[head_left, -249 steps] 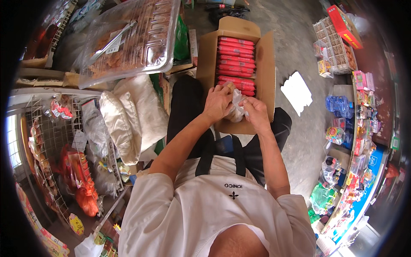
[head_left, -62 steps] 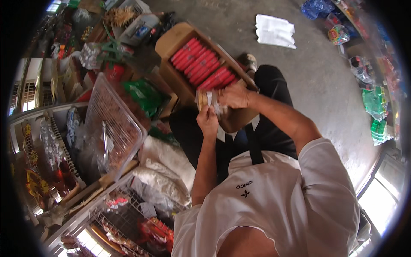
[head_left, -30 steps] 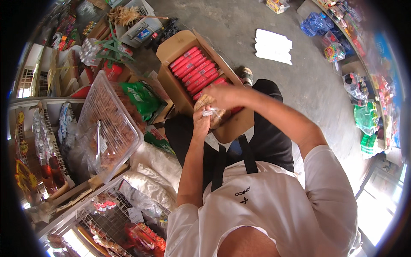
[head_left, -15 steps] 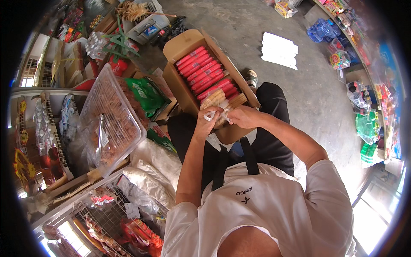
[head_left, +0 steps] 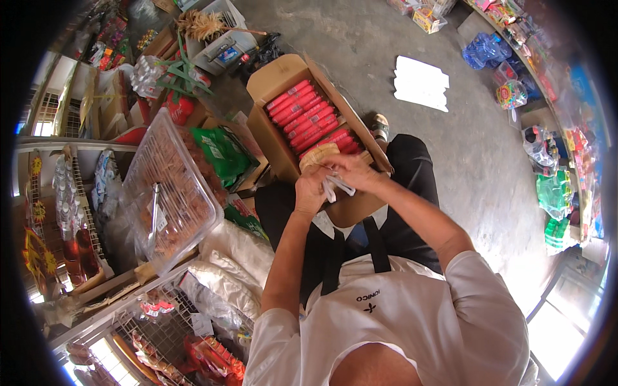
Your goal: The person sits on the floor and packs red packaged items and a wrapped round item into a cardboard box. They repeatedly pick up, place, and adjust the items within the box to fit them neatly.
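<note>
Head view: the person's two hands meet over the near end of an open cardboard box (head_left: 351, 119), which stands between the knees on the floor (head_left: 360, 51). Between them is a small plastic bag (head_left: 319, 153) with tan contents, its rounded end pointing away from the body, just in front of the red packets (head_left: 301, 110) stacked in rows. Whether it rests on those packets or is held clear of them cannot be told. The left hand (head_left: 311, 189) is closed around the bag's near side. The right hand (head_left: 354, 172) has its fingers bent over the gathered neck; whether the fingertips are pinched together on it is hidden. Two pale strips of film (head_left: 335, 188) hang out below the hands.

The bag looks light, and its film thin, limp and probably a little slippery, so a pinch on one layer could slide or tear it. The contents look dry and perhaps brittle; squeezing might crush them. The bunched neck seems the best place to take hold, with a loose palm supporting the filled end.
</note>
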A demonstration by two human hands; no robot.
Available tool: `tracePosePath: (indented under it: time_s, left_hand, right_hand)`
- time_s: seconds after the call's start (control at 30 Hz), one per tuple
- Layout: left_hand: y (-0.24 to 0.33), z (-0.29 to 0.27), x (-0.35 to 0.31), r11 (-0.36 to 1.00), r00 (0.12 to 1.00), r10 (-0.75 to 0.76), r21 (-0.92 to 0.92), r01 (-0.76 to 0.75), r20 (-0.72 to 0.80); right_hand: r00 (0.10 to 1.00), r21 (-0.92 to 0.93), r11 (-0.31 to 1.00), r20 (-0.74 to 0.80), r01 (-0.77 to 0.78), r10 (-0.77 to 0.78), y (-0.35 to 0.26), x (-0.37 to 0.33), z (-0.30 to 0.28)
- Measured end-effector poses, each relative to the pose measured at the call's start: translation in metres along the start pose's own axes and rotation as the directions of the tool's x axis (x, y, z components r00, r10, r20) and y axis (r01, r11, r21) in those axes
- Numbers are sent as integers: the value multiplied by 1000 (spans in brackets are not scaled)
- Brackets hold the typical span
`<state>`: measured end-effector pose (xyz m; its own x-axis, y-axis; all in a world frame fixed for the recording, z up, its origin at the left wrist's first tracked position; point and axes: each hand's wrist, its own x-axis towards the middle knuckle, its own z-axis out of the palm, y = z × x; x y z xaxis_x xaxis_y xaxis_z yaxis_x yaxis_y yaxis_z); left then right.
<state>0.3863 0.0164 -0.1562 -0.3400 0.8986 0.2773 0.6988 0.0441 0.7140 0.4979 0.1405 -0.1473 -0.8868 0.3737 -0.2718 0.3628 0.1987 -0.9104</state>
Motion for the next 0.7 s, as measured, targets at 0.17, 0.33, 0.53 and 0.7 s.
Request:
tracePosePath:
  time_s: [0.17,0.33,0.53,0.7]
  left_hand:
    - [10,-2,1,959,997,81,271,-81,13]
    - [4,14,-1,934,994,25,358,15,-106]
    - [4,26,-12,947,987,-73,299,114,-145]
    - [14,24,-9,961,986,-69,255,107,-152]
  right_hand:
    - [920,-178,944,-233,277,-314,14,2,17]
    - [967,-140,981,-199,135,-161,16,0,19]
    - [996,-61,998,-91,9,-14,25,-2,13]
    - [1000,-84,996,27,-3,5,20,-4,1]
